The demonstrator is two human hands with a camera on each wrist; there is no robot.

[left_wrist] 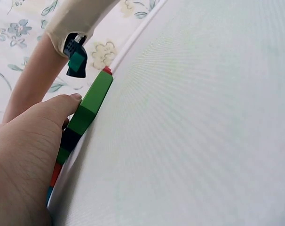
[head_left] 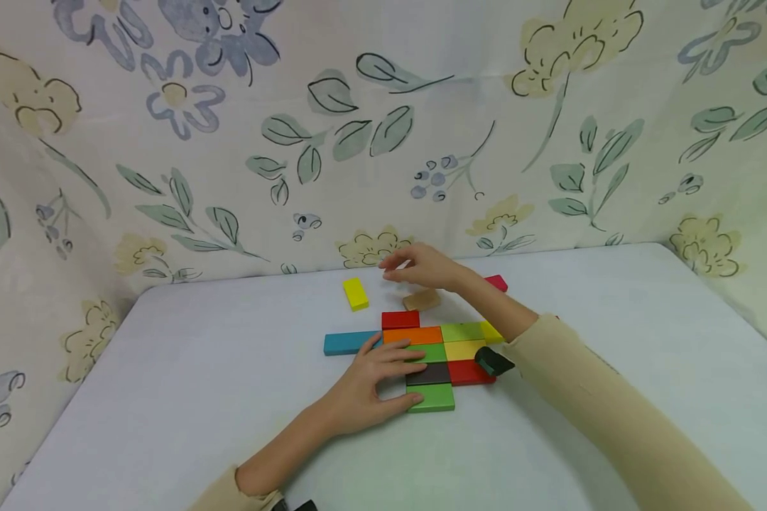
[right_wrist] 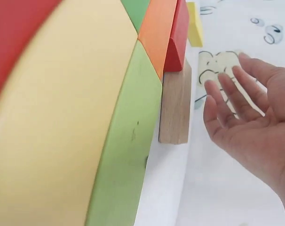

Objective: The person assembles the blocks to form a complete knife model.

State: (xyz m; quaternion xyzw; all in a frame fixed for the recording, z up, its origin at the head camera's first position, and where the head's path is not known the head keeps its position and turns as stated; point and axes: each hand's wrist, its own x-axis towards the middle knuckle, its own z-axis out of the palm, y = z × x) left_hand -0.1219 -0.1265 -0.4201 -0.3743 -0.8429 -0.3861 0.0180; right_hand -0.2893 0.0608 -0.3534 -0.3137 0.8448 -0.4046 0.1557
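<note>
Flat coloured blocks lie edge to edge on the white table. My left hand (head_left: 373,383) rests at their left side with fingers spread. Its thumb touches the front green block (head_left: 433,399), and the fingertips reach over the dark block (head_left: 431,374) and the green one behind it. An orange block (head_left: 422,335) and a blue block (head_left: 345,343) lie farther back. My right hand (head_left: 425,267) hovers beyond the group, fingers loosely bent and holding nothing. Below it lies a plain wooden block (head_left: 423,300), also visible in the right wrist view beside a red block (right_wrist: 178,40).
A loose yellow block (head_left: 356,294) lies at the back left. Partly behind the right forearm is another red block (head_left: 498,282). A floral cloth (head_left: 371,163) hangs behind the table's back edge. Dark wrist devices, one of them (head_left: 493,361) over the blocks, show at both sleeves.
</note>
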